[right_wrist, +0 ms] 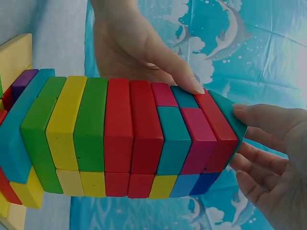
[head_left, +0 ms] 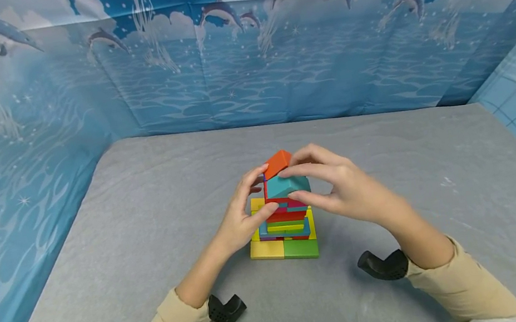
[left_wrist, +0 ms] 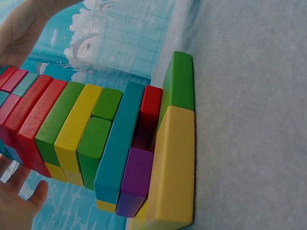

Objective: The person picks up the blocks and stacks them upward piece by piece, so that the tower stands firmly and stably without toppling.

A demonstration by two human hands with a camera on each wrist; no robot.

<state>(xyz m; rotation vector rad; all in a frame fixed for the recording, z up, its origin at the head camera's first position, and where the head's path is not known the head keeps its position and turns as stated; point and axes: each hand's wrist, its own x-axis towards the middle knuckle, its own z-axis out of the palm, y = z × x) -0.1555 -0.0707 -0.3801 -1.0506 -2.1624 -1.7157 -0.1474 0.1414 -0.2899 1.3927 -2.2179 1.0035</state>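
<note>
A tower of coloured wooden blocks (right_wrist: 118, 129) stands on a flat base of yellow and green blocks (head_left: 267, 249). At its top, my right hand (head_left: 350, 183) pinches a teal triangular block (head_left: 282, 185) between thumb and fingers; it lies against the red block (right_wrist: 218, 120) below. My left hand (head_left: 241, 217) is at the tower's left side with fingers fairly straight. Its thumb touches the near side close to the top, and a fingertip reaches the orange block (head_left: 277, 163) behind the teal one. The left wrist view shows the lower layers, including a purple block (left_wrist: 135, 179).
Grey cloth covers the table (head_left: 143, 201). Blue dolphin-print curtains (head_left: 247, 89) hang along the back and sides. Black curved pieces (head_left: 382, 265) are attached at both wrists, near the beige sleeves.
</note>
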